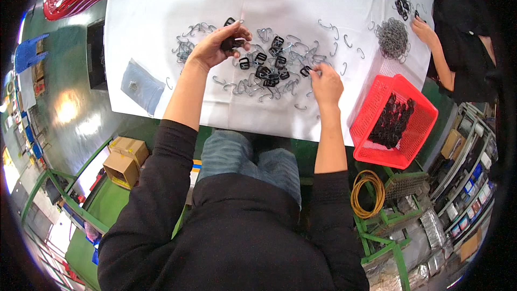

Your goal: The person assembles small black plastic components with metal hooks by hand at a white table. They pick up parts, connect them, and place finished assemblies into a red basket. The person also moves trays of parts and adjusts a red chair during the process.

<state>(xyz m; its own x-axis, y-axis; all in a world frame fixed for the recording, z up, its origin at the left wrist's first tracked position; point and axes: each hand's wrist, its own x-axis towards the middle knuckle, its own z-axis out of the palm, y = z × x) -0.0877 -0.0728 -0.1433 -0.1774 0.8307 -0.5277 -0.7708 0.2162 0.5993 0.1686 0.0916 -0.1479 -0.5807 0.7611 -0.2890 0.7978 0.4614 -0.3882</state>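
Observation:
My left hand (214, 46) is raised over the white-covered table, its fingers curled round black buckles (231, 44); how many it holds I cannot tell. Further right, my right hand (327, 85) pinches at a small black buckle (306, 70) at the edge of the pile. Between the hands lie several loose black slotted buckles (267, 75), mixed with bent silver wire hooks (252, 87). Another heap of wire hooks (186, 48) spreads just left of my left hand. One black buckle (230, 21) shows beyond its fingertips.
A red plastic basket (362, 145) with black parts inside stands at the table's right edge. Behind it is a round heap of wire hooks (392, 39). A co-worker's hand (424, 30) reaches in at the right. A blue-grey packet (141, 87) lies at left.

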